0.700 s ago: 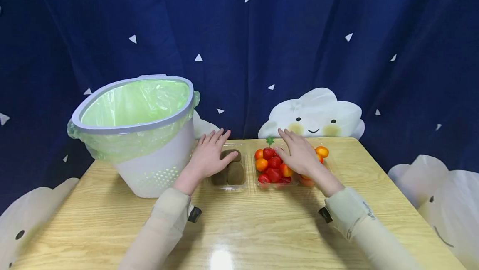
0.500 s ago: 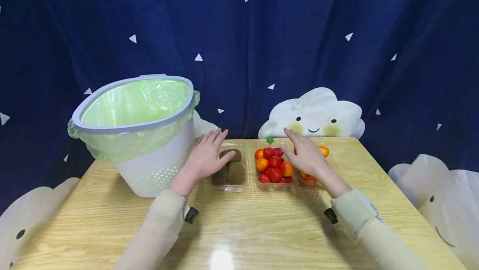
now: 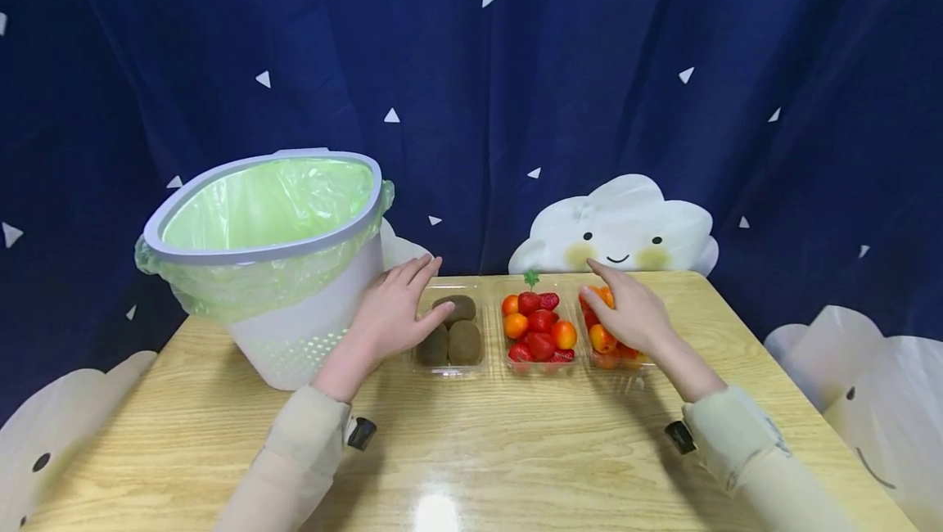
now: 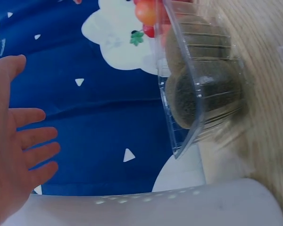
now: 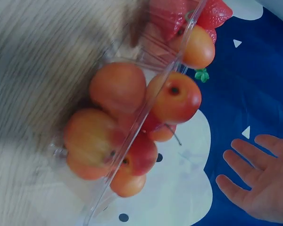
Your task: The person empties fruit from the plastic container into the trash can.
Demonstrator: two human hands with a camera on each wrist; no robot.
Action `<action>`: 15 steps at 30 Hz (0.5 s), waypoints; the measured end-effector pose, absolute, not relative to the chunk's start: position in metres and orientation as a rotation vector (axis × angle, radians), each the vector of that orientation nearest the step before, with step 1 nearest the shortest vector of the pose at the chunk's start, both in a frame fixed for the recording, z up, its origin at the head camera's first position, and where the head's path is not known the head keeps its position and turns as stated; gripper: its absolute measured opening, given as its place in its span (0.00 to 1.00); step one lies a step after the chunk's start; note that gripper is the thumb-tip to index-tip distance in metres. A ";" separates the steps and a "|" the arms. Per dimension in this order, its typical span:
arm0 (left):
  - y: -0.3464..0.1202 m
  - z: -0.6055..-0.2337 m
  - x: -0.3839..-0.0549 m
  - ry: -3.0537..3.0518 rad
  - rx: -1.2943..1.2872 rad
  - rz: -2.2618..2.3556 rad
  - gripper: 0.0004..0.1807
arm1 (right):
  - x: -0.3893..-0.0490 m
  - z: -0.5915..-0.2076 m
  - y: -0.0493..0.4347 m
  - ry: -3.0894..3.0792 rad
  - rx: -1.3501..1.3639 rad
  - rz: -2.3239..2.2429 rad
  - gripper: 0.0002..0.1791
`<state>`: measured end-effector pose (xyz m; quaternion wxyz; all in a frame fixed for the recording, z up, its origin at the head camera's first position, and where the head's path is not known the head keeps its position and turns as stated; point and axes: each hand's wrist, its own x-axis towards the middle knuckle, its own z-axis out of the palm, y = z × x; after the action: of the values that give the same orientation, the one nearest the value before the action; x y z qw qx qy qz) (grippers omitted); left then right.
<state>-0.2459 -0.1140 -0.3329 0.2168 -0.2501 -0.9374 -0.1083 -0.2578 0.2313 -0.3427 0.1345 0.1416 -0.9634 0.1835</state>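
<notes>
My left hand point(image 3: 390, 311) hovers with fingers extended between the waste bin and a clear plastic box point(image 4: 179, 146) of brown kiwifruit point(image 3: 464, 341). My right hand point(image 3: 632, 311) hangs over the right-hand clear box point(image 3: 626, 368), fingers extended and holding nothing. That box contains several orange-red round fruits point(image 5: 118, 89), one with a thin stem; the hand hides part of them. Between these two stands a middle clear box point(image 3: 541, 367) with red strawberries point(image 3: 540, 344) and several orange round fruits point(image 3: 565, 334). In both wrist views the fingers are apart from the boxes.
A pale waste bin point(image 3: 309, 344) with a green liner bag point(image 3: 272, 196) stands on the left of the wooden table point(image 3: 501, 450). Behind the table hangs a dark blue curtain point(image 3: 457, 41) with white triangles and clouds. A small green leaf shape point(image 3: 531, 277) shows behind the middle box.
My right hand has moved right, from beside the middle box to over the right-hand box, uncovering the strawberries. My left hand has drifted slightly left. The boxes have stayed put.
</notes>
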 end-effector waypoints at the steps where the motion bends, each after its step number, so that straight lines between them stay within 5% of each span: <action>1: -0.114 -0.332 -0.244 -2.582 -0.702 -0.301 0.37 | -0.257 -0.343 0.233 -2.795 0.401 0.537 0.32; 15: -0.125 -0.303 -0.227 -2.317 -0.833 -0.349 0.33 | -0.247 -0.345 0.258 -2.782 0.326 0.595 0.32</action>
<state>-0.2274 -0.1252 -0.3035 0.3215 -0.3173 -0.8822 -0.1329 -0.2468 0.2581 -0.3448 0.1384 0.1127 -0.9622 0.2058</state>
